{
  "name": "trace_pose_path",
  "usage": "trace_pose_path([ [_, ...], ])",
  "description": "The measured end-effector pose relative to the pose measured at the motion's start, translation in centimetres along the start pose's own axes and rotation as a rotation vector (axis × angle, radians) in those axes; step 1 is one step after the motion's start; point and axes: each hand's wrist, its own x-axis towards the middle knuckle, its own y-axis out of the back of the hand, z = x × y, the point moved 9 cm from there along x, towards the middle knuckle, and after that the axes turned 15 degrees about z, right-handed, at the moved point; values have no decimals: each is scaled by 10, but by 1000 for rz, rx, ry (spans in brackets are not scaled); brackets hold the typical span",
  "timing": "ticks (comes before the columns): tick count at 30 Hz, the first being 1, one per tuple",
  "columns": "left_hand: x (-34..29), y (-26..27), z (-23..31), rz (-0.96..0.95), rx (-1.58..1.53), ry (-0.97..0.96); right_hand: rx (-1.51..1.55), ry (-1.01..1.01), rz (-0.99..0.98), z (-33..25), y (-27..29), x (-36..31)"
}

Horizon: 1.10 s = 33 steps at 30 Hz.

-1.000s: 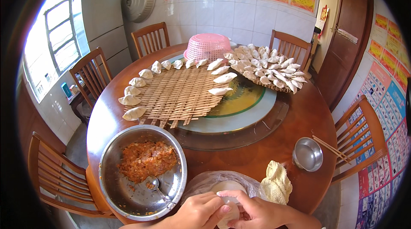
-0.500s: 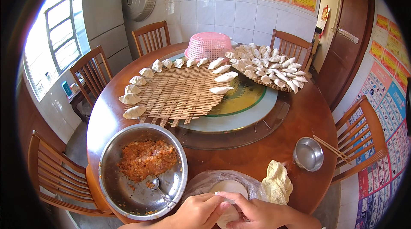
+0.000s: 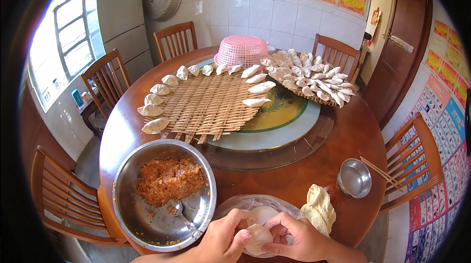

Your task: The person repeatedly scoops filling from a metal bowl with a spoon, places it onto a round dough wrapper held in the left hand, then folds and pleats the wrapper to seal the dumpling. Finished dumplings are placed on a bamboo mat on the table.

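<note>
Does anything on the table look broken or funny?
Yes, a little: the woven mat looks ragged along its near edge, where strips poke out unevenly. The pink basket sits upside down, its wide rim at the bottom. The dough wrapper between the left hand and right hand looks fine.

A bowl (image 3: 156,227) of filling (image 3: 169,179) sits on the table (image 3: 289,179), left of the left hand (image 3: 226,236). Behind it, dumplings (image 3: 150,110) edge a tray (image 3: 206,106). A cup (image 3: 354,179) stands far right.

Brown table (image 3: 274,179) under metal bowls (image 3: 157,226), cloth (image 3: 319,210)
</note>
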Motion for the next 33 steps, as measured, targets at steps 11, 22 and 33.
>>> trace_pose_path([
  [11, -4, -9, 8, -152, 12, -134, 88, -26, -33, 4, -3, -2],
  [22, -5, -17, -5, -279, 64, 29, -67, -41, -139, -2, -6, -7],
  [33, -1, -15, -3, -229, 32, -9, 172, -25, 90, 1, 10, 3],
])
